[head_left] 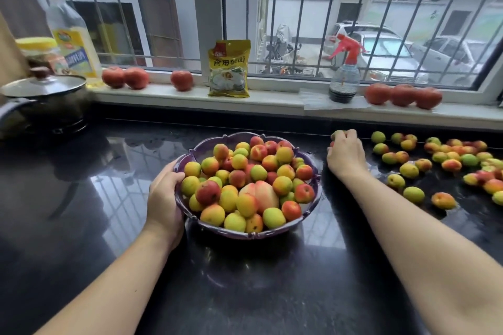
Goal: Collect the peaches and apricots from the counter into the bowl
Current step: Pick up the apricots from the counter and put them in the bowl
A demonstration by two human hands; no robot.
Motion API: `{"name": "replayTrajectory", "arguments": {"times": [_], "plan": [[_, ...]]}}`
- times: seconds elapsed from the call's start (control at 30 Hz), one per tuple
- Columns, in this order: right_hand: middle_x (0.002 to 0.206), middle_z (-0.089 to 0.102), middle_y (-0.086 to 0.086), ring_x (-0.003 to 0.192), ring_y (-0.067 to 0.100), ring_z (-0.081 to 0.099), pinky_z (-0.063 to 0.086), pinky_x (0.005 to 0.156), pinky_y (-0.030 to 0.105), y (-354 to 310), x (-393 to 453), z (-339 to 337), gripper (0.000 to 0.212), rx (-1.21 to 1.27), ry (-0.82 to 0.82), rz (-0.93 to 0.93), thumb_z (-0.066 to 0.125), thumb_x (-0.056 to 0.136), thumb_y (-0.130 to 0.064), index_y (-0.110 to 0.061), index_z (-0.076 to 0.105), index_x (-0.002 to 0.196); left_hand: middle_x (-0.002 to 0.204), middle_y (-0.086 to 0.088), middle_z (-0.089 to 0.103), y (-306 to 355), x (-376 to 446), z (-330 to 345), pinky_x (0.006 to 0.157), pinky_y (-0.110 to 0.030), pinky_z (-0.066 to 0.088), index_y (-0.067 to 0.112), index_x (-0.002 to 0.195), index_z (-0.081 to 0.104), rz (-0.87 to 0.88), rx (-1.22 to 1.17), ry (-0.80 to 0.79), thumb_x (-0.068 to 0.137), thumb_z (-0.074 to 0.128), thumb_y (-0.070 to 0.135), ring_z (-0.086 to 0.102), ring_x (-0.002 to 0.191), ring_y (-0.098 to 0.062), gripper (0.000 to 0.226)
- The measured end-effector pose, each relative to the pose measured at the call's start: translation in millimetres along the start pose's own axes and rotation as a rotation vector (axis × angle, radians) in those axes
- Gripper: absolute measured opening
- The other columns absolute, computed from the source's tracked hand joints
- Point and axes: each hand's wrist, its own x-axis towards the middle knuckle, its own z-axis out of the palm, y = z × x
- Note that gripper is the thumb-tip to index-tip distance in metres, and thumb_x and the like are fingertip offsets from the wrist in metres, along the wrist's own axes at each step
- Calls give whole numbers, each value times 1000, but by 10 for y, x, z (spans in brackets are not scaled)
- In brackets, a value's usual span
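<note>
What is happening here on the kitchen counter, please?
A person is gathering small fruit into a purple bowl on the black counter. The left hand holds the bowl's rim, and the bowl is already heaped with apricots and one large peach. The right hand curls its fingers round fruit beside the bowl. Many loose apricots lie to the right, not yet collected.

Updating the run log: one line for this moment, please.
left hand: holds bowl rim | right hand: grips apricots | loose fruit: remains on counter
</note>
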Motion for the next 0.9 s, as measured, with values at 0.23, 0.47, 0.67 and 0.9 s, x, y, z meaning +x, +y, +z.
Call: {"name": "replayTrajectory", "arguments": {"times": [0.23, 0.47, 0.67, 0.9], "plan": [[95, 72, -12, 92, 2, 67, 52, 78, 15, -395, -920, -957, 16, 831, -37, -99, 73, 91, -30, -32, 68, 106, 107, -19, 76, 61, -53, 18, 87, -47, 59, 15, 104, 77, -7, 39, -22, 78, 52, 21, 71, 99, -31, 36], [104, 69, -16, 97, 4, 64, 49, 83, 20, -1059, -1406, -1140, 24, 542, -295, -409, 73, 87, -32, -33, 71, 111, 94, -3, 76, 60, -92, 4, 79, -41, 59, 25, 103, 70, -2, 180, -73, 77, 61, 38, 70, 91, -21, 31], [107, 71, -13, 97, 5, 64, 50, 79, 18, -1280, -1411, -1055, 22, 478, -332, -453, 66, 94, -33, -30, 72, 114, 109, -11, 76, 80, -97, -6, 100, -62, 54, 33, 102, 73, -7, 217, -104, 80, 60, 37, 71, 107, -35, 25], [79, 70, -16, 78, -1, 63, 42, 62, 13, -419, -1327, -1257, 17, 517, -27, -68, 62, 94, -19, -27, 74, 86, 110, -10, 76, 60, -103, 48, 99, -56, 54, 25, 110, 73, -4, 241, -50, 81, 53, 31, 69, 110, -34, 35]]}}
